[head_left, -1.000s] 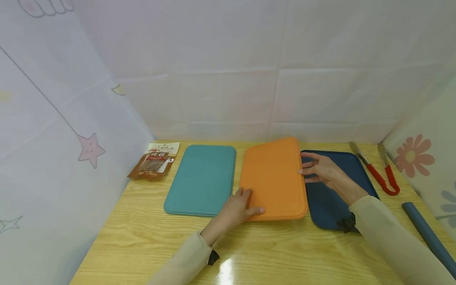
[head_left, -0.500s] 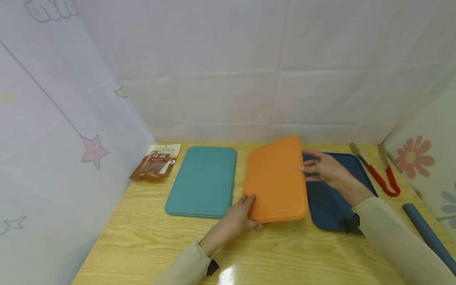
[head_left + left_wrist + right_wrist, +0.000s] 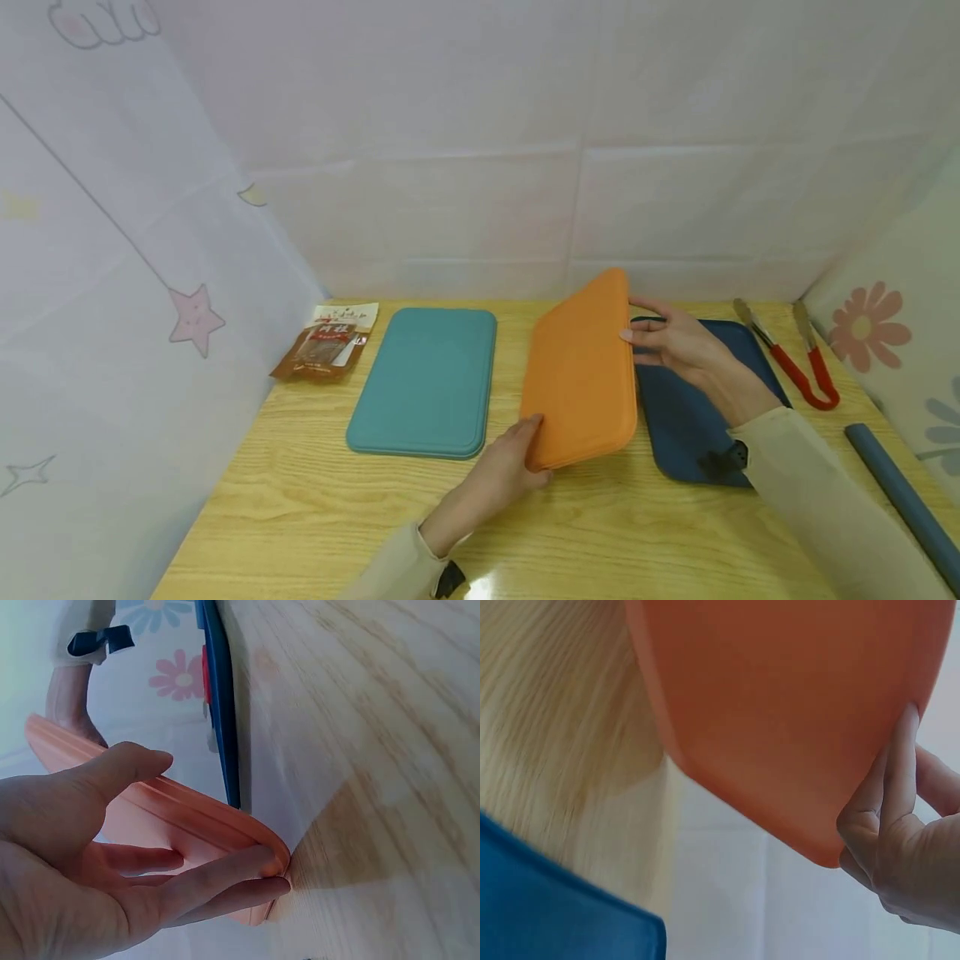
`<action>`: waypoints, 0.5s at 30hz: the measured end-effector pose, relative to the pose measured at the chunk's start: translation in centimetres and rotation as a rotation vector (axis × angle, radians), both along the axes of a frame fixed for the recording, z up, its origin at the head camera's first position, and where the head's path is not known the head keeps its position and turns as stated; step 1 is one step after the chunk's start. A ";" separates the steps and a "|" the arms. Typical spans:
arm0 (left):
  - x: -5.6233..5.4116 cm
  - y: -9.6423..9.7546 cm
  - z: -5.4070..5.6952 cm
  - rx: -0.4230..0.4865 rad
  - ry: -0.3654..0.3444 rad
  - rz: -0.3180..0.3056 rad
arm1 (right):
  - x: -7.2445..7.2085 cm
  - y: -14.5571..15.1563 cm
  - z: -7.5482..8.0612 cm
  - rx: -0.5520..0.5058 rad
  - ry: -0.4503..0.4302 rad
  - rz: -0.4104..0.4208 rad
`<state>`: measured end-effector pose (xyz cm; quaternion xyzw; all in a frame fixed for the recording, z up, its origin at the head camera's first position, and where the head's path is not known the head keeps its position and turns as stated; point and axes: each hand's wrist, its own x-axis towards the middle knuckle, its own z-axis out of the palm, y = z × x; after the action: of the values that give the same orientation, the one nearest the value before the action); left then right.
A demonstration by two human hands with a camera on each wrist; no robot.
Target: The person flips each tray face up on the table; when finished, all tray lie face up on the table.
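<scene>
An orange rectangular tray (image 3: 581, 379) is tilted up at the middle of the table, its right side raised above its left. My left hand (image 3: 506, 467) grips its near left corner; in the left wrist view the thumb lies over the tray's edge (image 3: 199, 806) and the fingers curl around the lower corner, close to the wood. With my right hand (image 3: 678, 342) I pinch the raised right edge near the far corner. The right wrist view has the tray's broad orange face (image 3: 780, 712) with fingertips against its edge.
Left of it lies a teal tray (image 3: 423, 379), with a brown snack packet (image 3: 322, 346) beyond. A dark blue tray (image 3: 697, 425) sits under my right forearm. Red-handled tongs (image 3: 798, 379) and a dark grey-blue bar (image 3: 903, 500) lie at the right. Fabric walls enclose the back and sides.
The orange tray has tilted more steeply, its right edge rising. My left hand has shifted from its top face to the near left corner, and my right hand has risen with the edge.
</scene>
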<state>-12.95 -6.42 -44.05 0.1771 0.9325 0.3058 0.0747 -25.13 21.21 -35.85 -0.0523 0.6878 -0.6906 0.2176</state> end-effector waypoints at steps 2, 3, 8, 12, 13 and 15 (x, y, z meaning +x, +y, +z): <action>0.1 0.1 0.0 0.010 0.015 -0.011 | 0.0 -0.3 0.2 -0.014 -0.003 -0.007; 0.1 0.1 -0.1 0.015 0.021 -0.016 | 0.0 -0.4 0.3 -0.018 -0.005 -0.011; 0.4 0.2 0.0 0.019 0.039 -0.024 | 0.2 -0.9 0.7 -0.046 -0.007 -0.015; 0.6 0.2 0.2 0.032 0.045 -0.020 | 0.3 -1.4 1.1 -0.100 -0.019 -0.015; 0.7 0.2 0.2 0.036 0.053 -0.023 | 0.4 -1.5 1.1 -0.114 -0.023 -0.017; 0.9 0.2 0.2 0.048 0.074 -0.028 | 0.5 -1.8 1.2 -0.138 -0.029 -0.025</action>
<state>-12.07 -6.17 -43.84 0.2030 0.9245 0.3202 0.0400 -24.63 19.41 -34.63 -0.0488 0.6360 -0.7395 0.2148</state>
